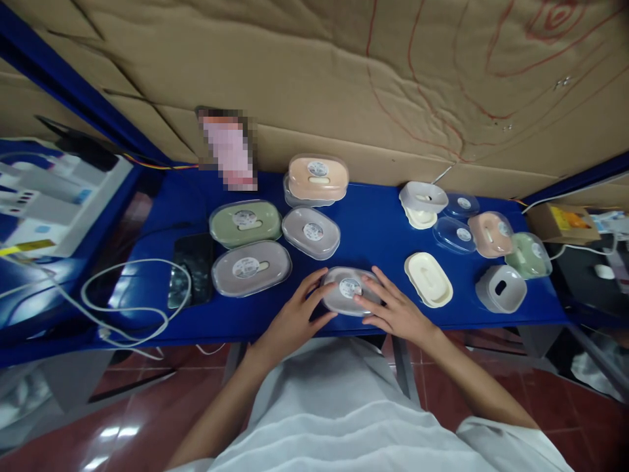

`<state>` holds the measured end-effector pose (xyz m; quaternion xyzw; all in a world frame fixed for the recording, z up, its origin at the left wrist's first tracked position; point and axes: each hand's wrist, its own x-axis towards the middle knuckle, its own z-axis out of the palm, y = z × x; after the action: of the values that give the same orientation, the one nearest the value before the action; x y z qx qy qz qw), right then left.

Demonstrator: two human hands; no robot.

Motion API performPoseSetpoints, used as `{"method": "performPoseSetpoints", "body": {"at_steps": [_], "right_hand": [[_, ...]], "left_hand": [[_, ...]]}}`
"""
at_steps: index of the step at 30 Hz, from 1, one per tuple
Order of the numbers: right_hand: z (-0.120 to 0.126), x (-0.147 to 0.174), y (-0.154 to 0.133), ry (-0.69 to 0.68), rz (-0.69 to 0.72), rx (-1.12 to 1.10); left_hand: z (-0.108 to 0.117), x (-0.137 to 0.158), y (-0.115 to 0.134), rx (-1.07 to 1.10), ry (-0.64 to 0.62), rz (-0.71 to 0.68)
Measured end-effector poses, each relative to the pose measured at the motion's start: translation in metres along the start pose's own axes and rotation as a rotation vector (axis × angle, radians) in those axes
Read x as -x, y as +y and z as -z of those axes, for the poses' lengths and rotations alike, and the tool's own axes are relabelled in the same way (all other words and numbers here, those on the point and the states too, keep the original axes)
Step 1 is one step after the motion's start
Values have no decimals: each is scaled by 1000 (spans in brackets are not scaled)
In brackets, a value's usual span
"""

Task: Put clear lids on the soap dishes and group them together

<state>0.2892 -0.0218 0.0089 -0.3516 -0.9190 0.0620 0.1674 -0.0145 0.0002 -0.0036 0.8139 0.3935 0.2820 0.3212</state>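
A grey oval soap box (339, 303) with a clear lid and a round sticker lies at the table's front edge, in front of my body. My left hand (301, 308) holds its left end, with thumb and fingers spread around the rim. On the right end, my right hand (396, 308) grips the box, its fingertips spread over the lid near the sticker. Just left are another lidded grey box (275, 257), a green one (230, 229) and a grey one with its sticker facing up (299, 226). A loose cream insert tray (428, 278) lies to the right.
A peach lidded box (299, 174) sits on another at the back. At right are clear lids (455, 237), grey bases (511, 295), and peach (484, 239) and green boxes (525, 259). A phone (189, 275) and white cable (132, 265) lie left. Cardboard (319, 78) walls the back.
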Motion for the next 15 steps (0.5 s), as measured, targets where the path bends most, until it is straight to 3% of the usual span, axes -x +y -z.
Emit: {"method": "performPoseSetpoints", "body": {"at_steps": [10, 15], "right_hand": [[2, 10, -5, 65, -129, 12], [18, -4, 25, 102, -337, 168]], "left_hand": [[-6, -18, 8, -27, -18, -25], [-7, -3, 5, -24, -16, 40]]}}
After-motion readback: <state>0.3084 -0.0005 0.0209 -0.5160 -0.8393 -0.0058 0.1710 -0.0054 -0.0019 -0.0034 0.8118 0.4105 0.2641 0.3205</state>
